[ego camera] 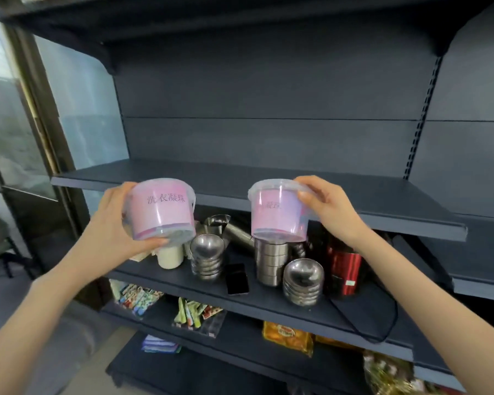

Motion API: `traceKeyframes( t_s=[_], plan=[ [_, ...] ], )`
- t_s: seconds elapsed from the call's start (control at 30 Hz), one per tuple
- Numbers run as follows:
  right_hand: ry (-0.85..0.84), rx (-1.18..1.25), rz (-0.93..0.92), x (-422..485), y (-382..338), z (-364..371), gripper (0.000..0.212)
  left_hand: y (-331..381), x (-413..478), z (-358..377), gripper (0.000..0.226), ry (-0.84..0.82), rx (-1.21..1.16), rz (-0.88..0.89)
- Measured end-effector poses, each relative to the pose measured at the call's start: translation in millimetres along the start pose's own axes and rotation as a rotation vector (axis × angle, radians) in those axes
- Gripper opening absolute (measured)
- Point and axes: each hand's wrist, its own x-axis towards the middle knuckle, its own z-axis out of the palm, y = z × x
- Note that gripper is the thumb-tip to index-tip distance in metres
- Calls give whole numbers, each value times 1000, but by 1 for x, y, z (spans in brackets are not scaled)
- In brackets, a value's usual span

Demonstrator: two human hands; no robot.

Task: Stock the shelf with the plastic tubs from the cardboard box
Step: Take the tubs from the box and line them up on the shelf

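Left grip (117, 223) is curled round the left tub (163, 209), fingers under its base, thumb side behind. This tub is tilted, its pink label towards me, reading 洗衣凝珠. Right grip (328, 206) clasps the right tub (278, 212) at its lid rim, thumb on the front. This tub is nearly upright, and its label is too blurred to read.

Both tubs are in the air just in front of the shelf (240, 181), at its front edge: one near the left end, one near the middle. Behind that edge the board runs open to the back panel, with tall room above.

On the shelf below: steel bowls (207, 258), a phone (237, 279) and a red tin (344, 269).
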Motion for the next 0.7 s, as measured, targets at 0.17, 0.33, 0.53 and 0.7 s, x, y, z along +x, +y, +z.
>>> traceKeyframes(
  t_s=[0.17, 0.33, 0.53, 0.7],
  plan=[
    [15, -9, -25, 81, 27, 28, 28, -58, 74, 5, 83, 13, 23, 4],
    [3, -43, -38, 154, 48, 61, 23, -119, 120, 3, 87, 61, -2, -9],
    [-34, -100, -60, 229, 68, 106, 22, -187, 161, -3, 83, 113, -8, -15],
    [-12, -153, -74, 288, 84, 162, 20, -252, 195, -9, 82, 138, -60, 9]
  ],
)
